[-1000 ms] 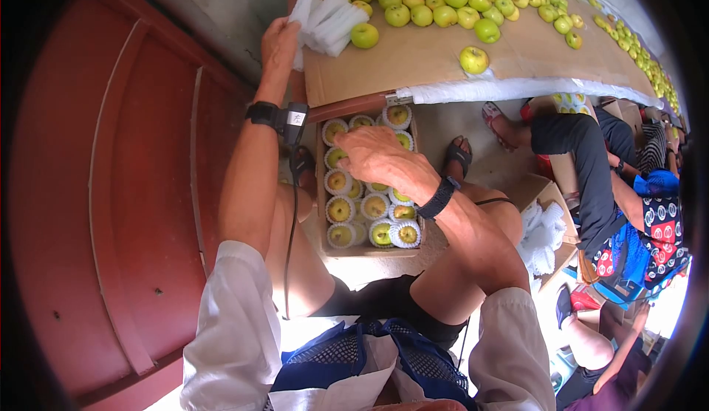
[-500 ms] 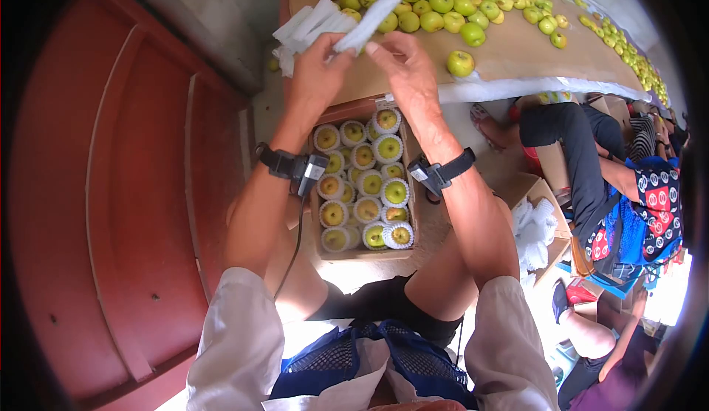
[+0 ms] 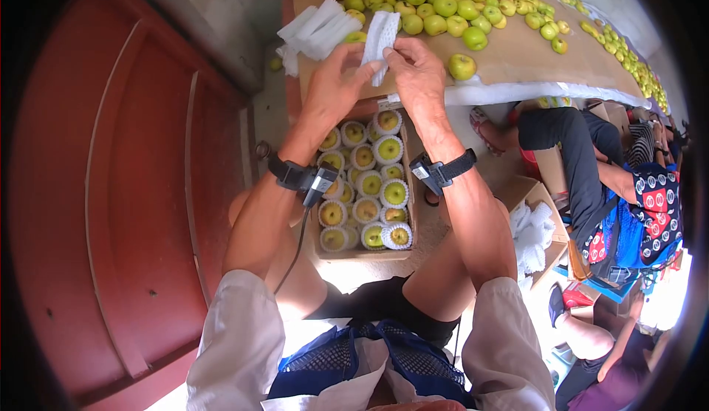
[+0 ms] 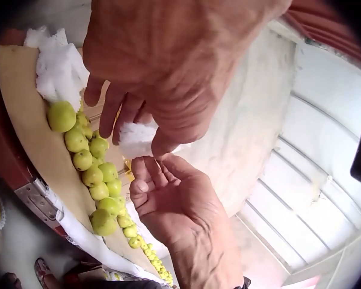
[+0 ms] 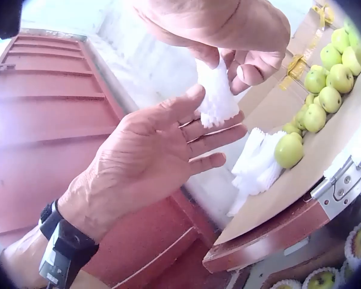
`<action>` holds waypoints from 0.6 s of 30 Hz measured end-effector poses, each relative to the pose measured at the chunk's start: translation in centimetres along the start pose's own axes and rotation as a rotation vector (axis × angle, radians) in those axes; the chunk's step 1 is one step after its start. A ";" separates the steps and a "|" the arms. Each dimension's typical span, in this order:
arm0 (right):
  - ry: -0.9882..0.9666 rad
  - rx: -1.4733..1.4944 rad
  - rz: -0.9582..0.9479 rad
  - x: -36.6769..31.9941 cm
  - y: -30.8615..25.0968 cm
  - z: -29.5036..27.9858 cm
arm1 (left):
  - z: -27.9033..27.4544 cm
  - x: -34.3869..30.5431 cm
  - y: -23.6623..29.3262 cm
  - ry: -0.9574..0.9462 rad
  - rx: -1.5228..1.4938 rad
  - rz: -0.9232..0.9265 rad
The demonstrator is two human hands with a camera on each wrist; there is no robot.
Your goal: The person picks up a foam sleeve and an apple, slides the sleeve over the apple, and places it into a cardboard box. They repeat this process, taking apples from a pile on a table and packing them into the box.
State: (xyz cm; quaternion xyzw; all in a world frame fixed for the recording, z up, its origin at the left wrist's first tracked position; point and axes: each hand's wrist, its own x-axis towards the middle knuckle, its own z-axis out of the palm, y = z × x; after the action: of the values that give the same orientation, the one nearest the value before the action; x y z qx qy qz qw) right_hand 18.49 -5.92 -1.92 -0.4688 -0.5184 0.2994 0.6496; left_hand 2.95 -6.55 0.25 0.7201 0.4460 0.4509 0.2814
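A big red door (image 3: 111, 189) stood on the left, with raised panels on it. Beside it ran a grey wall (image 3: 214, 5) (rough and plain). A long table (image 5: 277, 238) with a red edge had brown cardboard (image 3: 517, 50) laid over its top. The floor (image 3: 433, 237) below was grey and bare. Bright daylight (image 3: 665, 307) came in low on the right.

Bright daylight fell evenly; below the fruit box (image 3: 362, 253), glare burned to white. Fisheye edges went dark and bent. Wrist views were hazy, the foam net (image 5: 216, 96) overexposed.
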 end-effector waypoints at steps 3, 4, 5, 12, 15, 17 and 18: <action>-0.049 -0.037 -0.004 0.1 0.2 0.3 | 0.0 0.7 -0.2 0.033 -0.057 -0.055; -0.068 -0.032 0.001 0.1 0.2 0.4 | -0.1 0.9 -0.4 0.045 -0.064 -0.085; -0.088 -0.027 0.007 0.1 0.2 0.4 | -0.2 1.2 -0.7 0.044 -0.125 -0.118; -0.133 0.079 0.121 -0.2 -0.9 -0.8 | -1.0 1.1 -0.7 -0.030 -0.676 -0.318; -0.134 0.100 0.150 -0.8 -1.7 -1.2 | -1.2 0.7 -0.5 -0.082 -0.839 -0.314; -0.138 0.073 0.154 -0.8 -1.7 -1.3 | -1.1 0.8 -0.7 -0.086 -0.886 -0.313; -0.140 0.063 0.160 -0.7 -1.6 -1.3 | -1.1 0.8 -0.8 -0.072 -0.895 -0.315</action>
State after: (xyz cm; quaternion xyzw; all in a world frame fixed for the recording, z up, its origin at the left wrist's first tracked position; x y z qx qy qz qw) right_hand 19.41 -7.55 -0.72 -0.4659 -0.5136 0.3984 0.6003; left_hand 1.84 -5.47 0.42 0.4669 0.3016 0.5252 0.6444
